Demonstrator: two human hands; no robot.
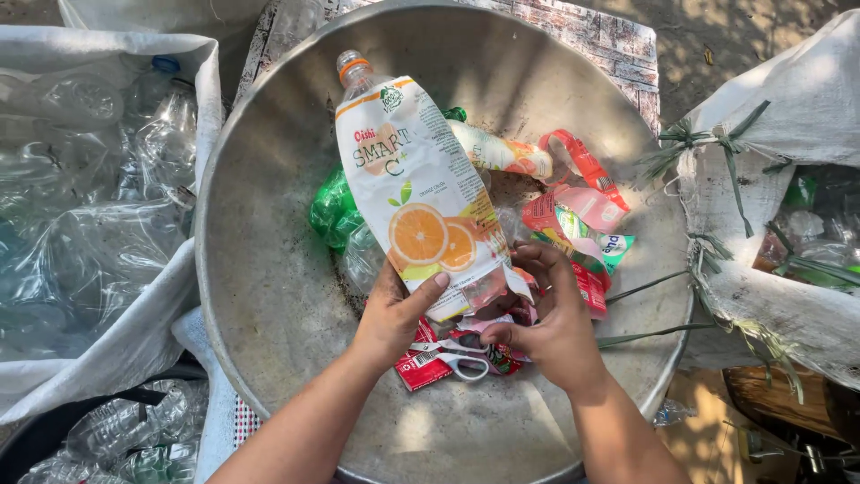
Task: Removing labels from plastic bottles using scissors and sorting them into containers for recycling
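My left hand [394, 314] grips the lower end of a crushed plastic bottle [417, 188] with a white label showing orange slices and an orange neck ring. It points away from me over a large metal basin [269, 269]. My right hand [555, 323] pinches the torn lower edge of the bottle's label. Small scissors [457, 358] with pale handles lie in the basin just under both hands. Torn red, pink and green labels [578, 215] and a crumpled green bottle [336, 211] lie in the basin behind the held bottle.
A white sack [90, 206] full of clear crushed bottles stands at the left. Another white sack [788, 179], tied with green strips, stands at the right with bottles inside. More clear bottles [125, 430] lie at the lower left.
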